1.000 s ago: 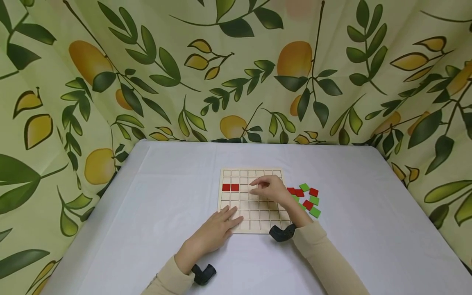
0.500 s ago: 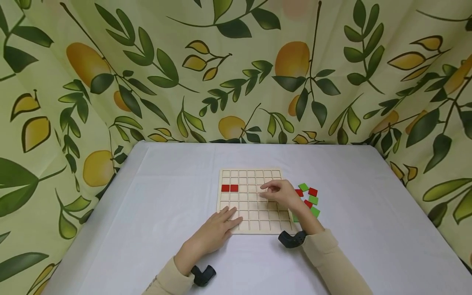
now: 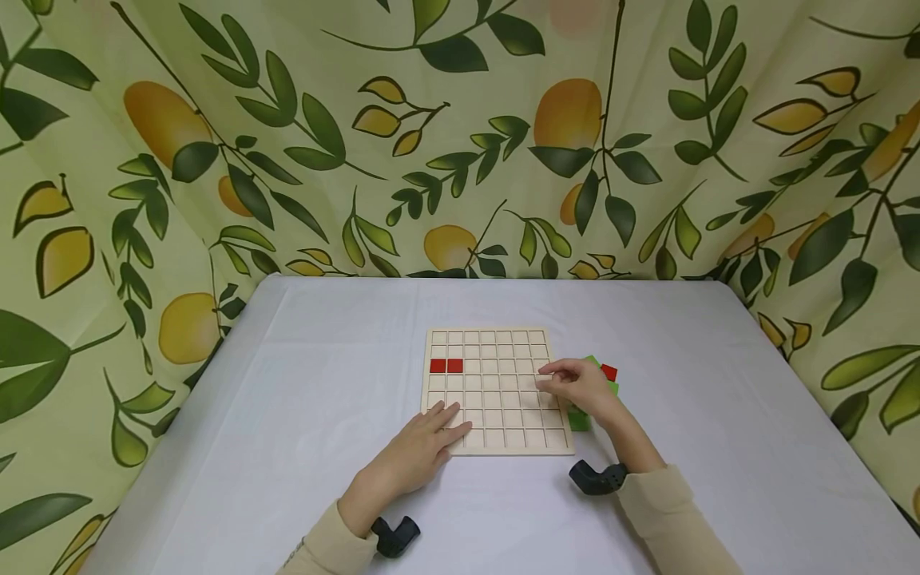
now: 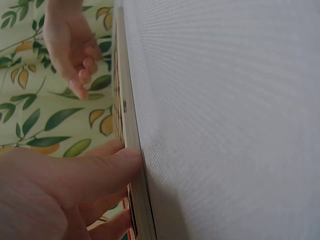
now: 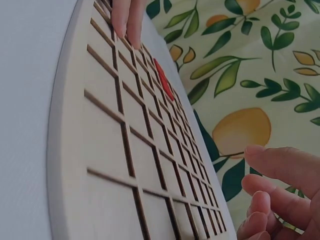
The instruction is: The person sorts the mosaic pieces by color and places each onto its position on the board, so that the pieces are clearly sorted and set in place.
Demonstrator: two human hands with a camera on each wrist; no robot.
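White tabletop (image 3: 345, 343), gridded board (image 3: 513, 419) holding two red tiles (image 3: 455, 366), both hands (image 3: 417, 447) (image 3: 582, 387), fingers apart

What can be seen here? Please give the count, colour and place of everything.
Cloth-covered table: one, white, in the foreground
Wooden grid board: one, beige, on the table
Placed flat square tiles: two, red, at the board's left
Loose flat square tiles: count unclear (partly hidden), red and green, right of the board
Fruit-printed fabric backdrop: one, multicoloured, behind the table
Curved tubular devices: two, black, one at each wrist
Cuffed sleeves: two, beige, on the forearms
Left hand: one, on the board's near left corner
Right hand: one, over the board's right edge
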